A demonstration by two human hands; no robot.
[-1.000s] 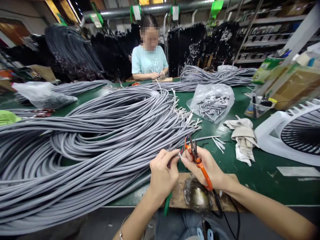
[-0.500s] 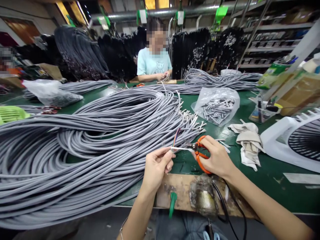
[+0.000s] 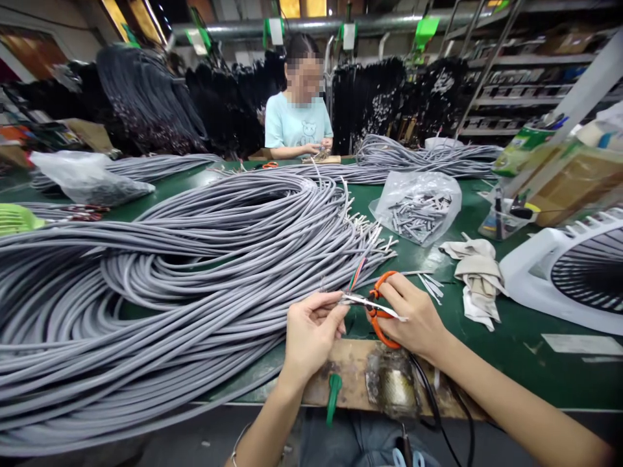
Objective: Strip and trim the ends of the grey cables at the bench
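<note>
My left hand (image 3: 314, 331) pinches the end of a cable, its fingertips closed around it. Coloured wires (image 3: 359, 272) fan upward from that end, and a white strip (image 3: 393, 311) runs from it to the right, passing in front of the cutters. In my right hand (image 3: 416, 314) are small orange-handled scissors (image 3: 378, 314), fingers in the loops. Their blades point left and reach the base of the wires, close to my left fingertips. Whether the blades are closed on the strip or a wire is too small to tell.
A large pile of grey cables (image 3: 195, 259) covers the left. Behind stand a bag of cut pieces (image 3: 418, 207) and a co-worker (image 3: 298, 123). To the right are a cloth (image 3: 477, 275) and a white fan (image 3: 530, 272). A wooden board (image 3: 355, 370) lies at the front edge.
The scissors have moved left, nearer my left fingertips. The white strip now extends past them to the right, and the coloured wires lean further right. The view has shifted slightly.
</note>
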